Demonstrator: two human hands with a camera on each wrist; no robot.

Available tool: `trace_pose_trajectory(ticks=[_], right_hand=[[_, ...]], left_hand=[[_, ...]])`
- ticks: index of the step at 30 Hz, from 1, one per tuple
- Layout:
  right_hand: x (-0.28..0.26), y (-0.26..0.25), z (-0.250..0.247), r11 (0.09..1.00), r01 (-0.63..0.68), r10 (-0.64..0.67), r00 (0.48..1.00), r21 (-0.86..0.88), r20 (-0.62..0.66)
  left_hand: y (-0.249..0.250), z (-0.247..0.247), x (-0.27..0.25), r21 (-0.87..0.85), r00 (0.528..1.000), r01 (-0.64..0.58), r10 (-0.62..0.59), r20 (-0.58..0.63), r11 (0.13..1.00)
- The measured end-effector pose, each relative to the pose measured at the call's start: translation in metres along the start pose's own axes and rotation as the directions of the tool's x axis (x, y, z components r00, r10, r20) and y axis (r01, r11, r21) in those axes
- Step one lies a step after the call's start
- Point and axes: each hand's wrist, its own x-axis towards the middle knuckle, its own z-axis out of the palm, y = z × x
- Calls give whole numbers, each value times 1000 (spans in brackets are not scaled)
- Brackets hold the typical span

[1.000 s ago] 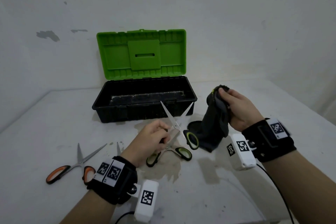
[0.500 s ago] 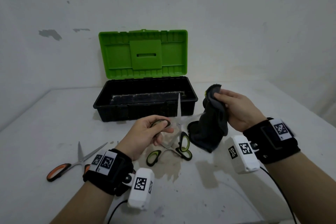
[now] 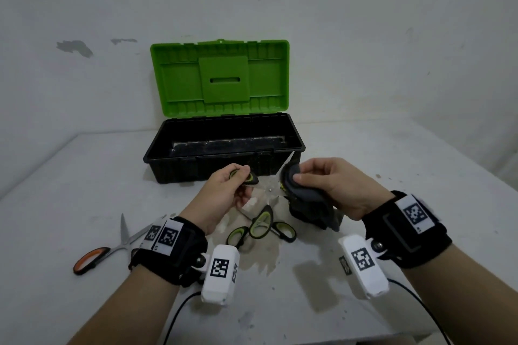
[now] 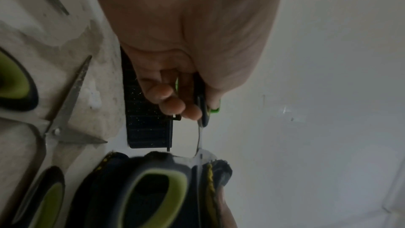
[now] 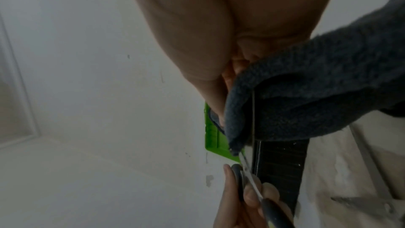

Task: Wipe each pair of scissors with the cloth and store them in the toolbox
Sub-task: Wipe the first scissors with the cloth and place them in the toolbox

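My left hand (image 3: 224, 190) grips one handle of the green-and-black scissors (image 3: 244, 176), lifted in front of the toolbox (image 3: 224, 168). They hang open, the other handle loop (image 3: 262, 223) dangling low. My right hand (image 3: 330, 185) holds the dark grey cloth (image 3: 305, 193) pinched around one blade. In the right wrist view the cloth (image 5: 306, 93) folds over that blade (image 5: 247, 166). The left wrist view has my left hand's fingers (image 4: 175, 105) curled on the handle (image 4: 201, 107). A second green-handled pair (image 3: 283, 231) lies open on the table below my hands. An orange-handled pair (image 3: 92, 258) lies at the left.
The black toolbox stands open, its green lid (image 3: 220, 78) upright against the white wall. A pale stain (image 3: 260, 258) marks the table under the scissors. The table's front edge (image 3: 364, 340) runs close below my wrists.
My left hand raised the green-handled scissors off the table and turned them sideways. My right hand moved the cloth left and folded it over a blade.
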Motion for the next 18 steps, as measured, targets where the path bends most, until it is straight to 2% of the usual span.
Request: trace_pose_trajectory(ticks=[7,11,14,18], right_hand=[[-4,13,9,999,39,-39,997,9,-64],[-7,24,11,999,12,-10,998,30,-59],[-9,24,6,1000,-11,11,999,3,-36],[-8,9,-3,998,55,-51,989,18,-142]], left_hand=[[-2,8,1,-6,995,-57,57,-82,998],[-9,13,-1,25,991,-55,58,-122,998],[-16,11,-4,57,995,-58,63,-79,997],[-15,9,-6,66,998,-59,57,26,996]])
